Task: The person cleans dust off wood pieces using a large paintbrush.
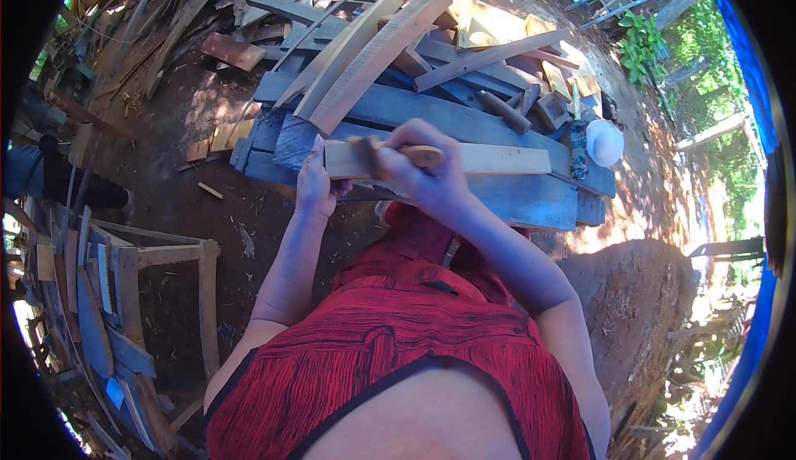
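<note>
A pale wooden board (506,161) lies crosswise in front of me on the bench planks. My left hand (315,182) grips its left end, with the thumb up along the end and the fingers partly hidden underneath. My right hand (427,166) is closed around a wooden-handled brush (424,156). The brush's brown head is blurred and lies over the board's upper face, a little right of my left hand. Whether the head touches the wood cannot be made out.
Thick beams (377,62) and offcuts are heaped behind the board on the dark bench planks (531,199). A white round container (604,143) stands at the bench's right end. A wooden frame (170,254) stands lower left. Someone's dark-clad leg (70,174) shows at far left.
</note>
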Demonstrator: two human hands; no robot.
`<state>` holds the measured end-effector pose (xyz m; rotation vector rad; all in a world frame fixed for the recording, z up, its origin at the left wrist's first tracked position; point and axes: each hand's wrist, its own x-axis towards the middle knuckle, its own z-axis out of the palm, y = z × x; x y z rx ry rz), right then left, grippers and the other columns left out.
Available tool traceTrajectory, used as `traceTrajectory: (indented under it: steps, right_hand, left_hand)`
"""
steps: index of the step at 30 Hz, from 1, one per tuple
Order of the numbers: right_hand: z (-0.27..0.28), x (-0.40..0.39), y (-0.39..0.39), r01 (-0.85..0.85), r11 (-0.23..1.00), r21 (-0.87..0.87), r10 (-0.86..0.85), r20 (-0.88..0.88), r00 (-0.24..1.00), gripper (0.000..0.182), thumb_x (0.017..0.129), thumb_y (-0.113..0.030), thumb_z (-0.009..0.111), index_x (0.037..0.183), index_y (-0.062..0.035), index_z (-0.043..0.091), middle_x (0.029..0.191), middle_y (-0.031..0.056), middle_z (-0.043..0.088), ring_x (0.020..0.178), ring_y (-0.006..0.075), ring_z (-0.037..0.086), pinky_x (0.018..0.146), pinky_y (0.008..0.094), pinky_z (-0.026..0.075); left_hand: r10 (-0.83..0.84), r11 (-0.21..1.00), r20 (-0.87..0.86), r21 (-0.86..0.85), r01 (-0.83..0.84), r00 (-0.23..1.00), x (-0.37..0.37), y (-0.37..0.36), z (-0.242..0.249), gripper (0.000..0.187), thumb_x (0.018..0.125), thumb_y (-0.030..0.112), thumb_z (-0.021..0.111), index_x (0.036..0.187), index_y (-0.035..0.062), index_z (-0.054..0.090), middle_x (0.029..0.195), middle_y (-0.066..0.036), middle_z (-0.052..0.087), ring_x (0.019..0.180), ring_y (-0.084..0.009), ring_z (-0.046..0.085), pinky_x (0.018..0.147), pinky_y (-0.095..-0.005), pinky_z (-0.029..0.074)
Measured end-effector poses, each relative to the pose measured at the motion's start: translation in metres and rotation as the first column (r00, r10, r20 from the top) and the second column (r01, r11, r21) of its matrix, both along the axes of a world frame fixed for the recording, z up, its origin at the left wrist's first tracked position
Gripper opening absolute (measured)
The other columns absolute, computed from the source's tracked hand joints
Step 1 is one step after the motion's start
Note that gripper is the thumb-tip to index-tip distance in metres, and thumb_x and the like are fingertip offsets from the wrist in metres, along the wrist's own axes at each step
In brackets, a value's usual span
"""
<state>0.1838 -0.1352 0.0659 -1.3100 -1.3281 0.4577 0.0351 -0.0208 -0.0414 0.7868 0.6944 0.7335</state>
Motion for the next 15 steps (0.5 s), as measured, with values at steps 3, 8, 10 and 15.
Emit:
traceTrajectory:
  steps: [3,8,10,15]
  right_hand:
    - [0.004,-0.021,0.012,-0.159,0.986,-0.048,0.147,-0.197,0.969,0.006,0.083,-0.009,0.059,0.083,-0.0028,0.057,0.076,0.0019,0.058,0.067,0.0053,0.055,0.058,0.0198,0.044]
    - [-0.003,-0.003,-0.004,-0.127,0.988,-0.083,0.069,-0.502,0.862,0.007,0.082,-0.008,0.06,0.085,-0.0024,0.058,0.077,0.0042,0.06,0.063,0.0079,0.059,0.057,0.0206,0.048]
    - [-0.017,0.029,-0.021,-0.03,0.991,-0.13,-0.054,-0.597,0.801,0.007,0.081,-0.008,0.061,0.084,-0.0022,0.058,0.076,0.0066,0.062,0.06,0.0104,0.061,0.054,0.022,0.05]
    - [-0.048,0.147,-0.089,0.352,0.908,-0.226,-0.415,-0.586,0.696,0.003,0.078,-0.004,0.059,0.076,-0.0031,0.058,0.068,0.0069,0.06,0.054,0.0127,0.06,0.046,0.0231,0.049]
  left_hand:
    - [0.045,0.998,0.063,-0.056,-0.041,0.997,0.0,-0.004,-0.003,0.041,0.096,0.041,0.035,0.095,0.0065,0.056,0.068,-0.007,0.06,0.045,-0.0152,0.055,0.039,-0.0255,0.042]
    - [0.026,0.99,0.012,-0.141,-0.024,1.0,0.0,-0.003,0.004,0.039,0.096,0.042,0.037,0.095,0.0081,0.055,0.072,-0.005,0.061,0.047,-0.0153,0.056,0.037,-0.0253,0.039]
    - [-0.006,0.995,0.034,-0.096,0.009,0.999,0.003,-0.005,0.005,0.039,0.096,0.044,0.035,0.094,0.0093,0.055,0.07,-0.006,0.06,0.045,-0.0152,0.054,0.037,-0.025,0.037]
    - [0.025,0.999,-0.016,-0.038,-0.026,1.0,0.002,-0.005,-0.001,0.041,0.096,0.045,0.033,0.095,0.0106,0.054,0.068,-0.006,0.059,0.042,-0.0144,0.049,0.036,-0.0251,0.033]
